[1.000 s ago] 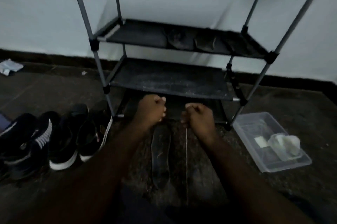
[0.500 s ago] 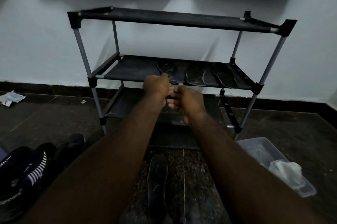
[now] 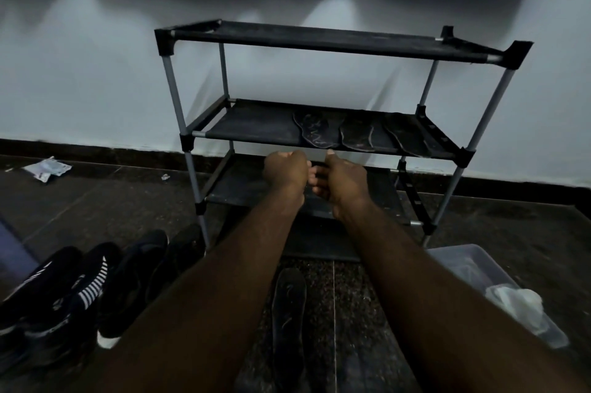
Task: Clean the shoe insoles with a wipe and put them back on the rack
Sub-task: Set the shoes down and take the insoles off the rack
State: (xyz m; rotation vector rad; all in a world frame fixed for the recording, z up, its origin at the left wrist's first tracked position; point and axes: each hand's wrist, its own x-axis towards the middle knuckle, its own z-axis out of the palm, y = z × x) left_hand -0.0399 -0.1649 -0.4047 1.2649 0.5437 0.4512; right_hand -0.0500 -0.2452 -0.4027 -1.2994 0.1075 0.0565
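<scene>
A black shoe rack [image 3: 319, 41] stands against the white wall. Three dark insoles lie side by side on its middle shelf: left [image 3: 315, 130], middle [image 3: 361, 135], right [image 3: 407, 136]. Another insole [image 3: 287, 312] lies flat on the floor between my forearms. My left hand [image 3: 284, 173] and my right hand [image 3: 343, 181] hover close together just below the middle shelf's front edge, under the left insole. Both have curled fingers, and I see nothing held in either.
Several dark sneakers [image 3: 80, 290] sit on the floor at the left. A clear plastic bin [image 3: 463, 264] with crumpled white wipes [image 3: 515, 300] stands at the right, beside the rack's leg. A small packet [image 3: 48, 168] lies by the wall at the far left.
My view tilted up from the floor to the whole rack. Both hands rose from the floor insole to the middle shelf's front edge, then dropped slightly below it.
</scene>
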